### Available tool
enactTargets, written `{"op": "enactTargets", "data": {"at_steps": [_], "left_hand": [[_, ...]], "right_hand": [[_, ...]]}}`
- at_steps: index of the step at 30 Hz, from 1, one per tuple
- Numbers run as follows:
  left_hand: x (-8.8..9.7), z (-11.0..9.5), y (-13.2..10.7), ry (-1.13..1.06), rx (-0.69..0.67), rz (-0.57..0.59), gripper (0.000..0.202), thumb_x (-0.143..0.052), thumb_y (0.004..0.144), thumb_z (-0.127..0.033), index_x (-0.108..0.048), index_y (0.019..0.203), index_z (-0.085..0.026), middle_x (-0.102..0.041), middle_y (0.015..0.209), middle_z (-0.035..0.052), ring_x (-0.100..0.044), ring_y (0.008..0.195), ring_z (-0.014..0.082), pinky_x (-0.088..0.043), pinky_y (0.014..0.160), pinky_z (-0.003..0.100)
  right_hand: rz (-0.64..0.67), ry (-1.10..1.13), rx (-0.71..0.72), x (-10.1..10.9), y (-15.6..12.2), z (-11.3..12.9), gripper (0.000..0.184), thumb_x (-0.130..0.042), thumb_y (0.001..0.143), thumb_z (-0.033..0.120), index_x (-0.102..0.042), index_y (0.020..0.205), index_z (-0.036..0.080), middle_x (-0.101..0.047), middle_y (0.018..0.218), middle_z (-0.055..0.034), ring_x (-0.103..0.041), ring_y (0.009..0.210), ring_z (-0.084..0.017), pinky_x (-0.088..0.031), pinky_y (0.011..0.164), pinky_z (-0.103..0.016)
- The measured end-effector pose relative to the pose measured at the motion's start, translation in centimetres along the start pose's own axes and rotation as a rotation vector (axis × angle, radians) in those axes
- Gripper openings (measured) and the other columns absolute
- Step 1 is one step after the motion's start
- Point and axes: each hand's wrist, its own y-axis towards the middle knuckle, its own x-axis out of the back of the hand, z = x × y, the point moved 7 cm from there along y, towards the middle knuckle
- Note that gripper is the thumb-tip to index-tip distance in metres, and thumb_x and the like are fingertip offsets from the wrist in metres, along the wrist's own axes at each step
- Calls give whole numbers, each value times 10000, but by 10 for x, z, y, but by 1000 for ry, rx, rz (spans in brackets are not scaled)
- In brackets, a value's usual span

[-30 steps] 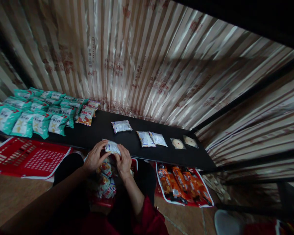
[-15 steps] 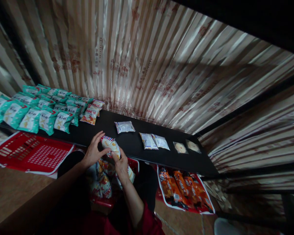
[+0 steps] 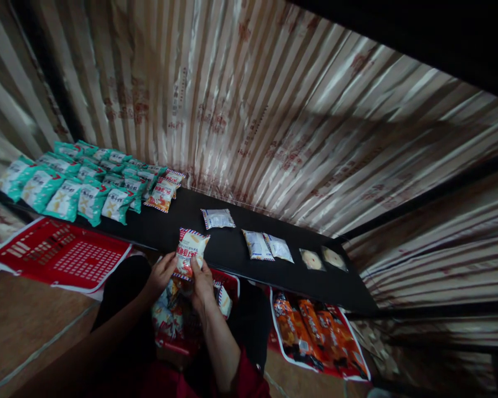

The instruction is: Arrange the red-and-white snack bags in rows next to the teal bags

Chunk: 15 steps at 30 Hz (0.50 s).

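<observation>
Between my two hands is a small snack bag [image 3: 190,249] with a striped top edge and red lettering, its printed front facing me. My left hand [image 3: 161,275] grips its left side, and my right hand [image 3: 202,281] pinches the lower right with the thumb on the front. Just below, a red basket [image 3: 178,345] at my knees holds several similar bags [image 3: 169,315]. On the black shelf [image 3: 157,232] beyond, two matching red-and-white bags [image 3: 163,194] stand beside rows of teal snack bags [image 3: 66,199].
Silvery packets [image 3: 218,218] and two clear packets with round pale contents [image 3: 312,260] lie along the shelf. Below its right part, a red bag [image 3: 363,367] holds orange packs [image 3: 309,320]. A red printed bag [image 3: 78,260] lies at left. Striped curtain [image 3: 232,99] hangs behind.
The snack bag has turned from tilted to upright, front toward me. My left hand has moved down from near its top to its left side. The view has shifted slightly.
</observation>
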Motion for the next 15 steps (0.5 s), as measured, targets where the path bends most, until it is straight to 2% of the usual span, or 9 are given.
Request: {"op": "enactTargets", "data": {"at_steps": [7, 10, 15], "left_hand": [[9, 4, -6, -161, 169, -44, 524, -735, 559, -493, -598, 927, -145, -720, 855, 94, -683, 843, 274, -541, 739, 375], [17, 3, -4, -162, 171, -84, 490, -729, 563, -477, -590, 901, -151, -716, 860, 94, -683, 834, 264, -541, 713, 358], [40, -1, 1, -62, 131, -190, 487, -706, 561, -496, -601, 891, -152, -710, 883, 84, -673, 837, 263, -532, 696, 346]], "right_hand": [[99, -70, -85, -14, 1, -10, 555, -669, 629, 631, -617, 990, 213, -712, 894, -64, -671, 826, -224, -530, 674, -331], [117, -85, -94, -19, 1, -13, 527, -662, 642, 622, -609, 967, 211, -710, 874, -67, -672, 831, -227, -528, 684, -333], [95, -79, -36, -29, 5, -18, 468, -683, 667, 548, -603, 988, 216, -708, 961, -65, -673, 861, -206, -517, 748, -324]]}}
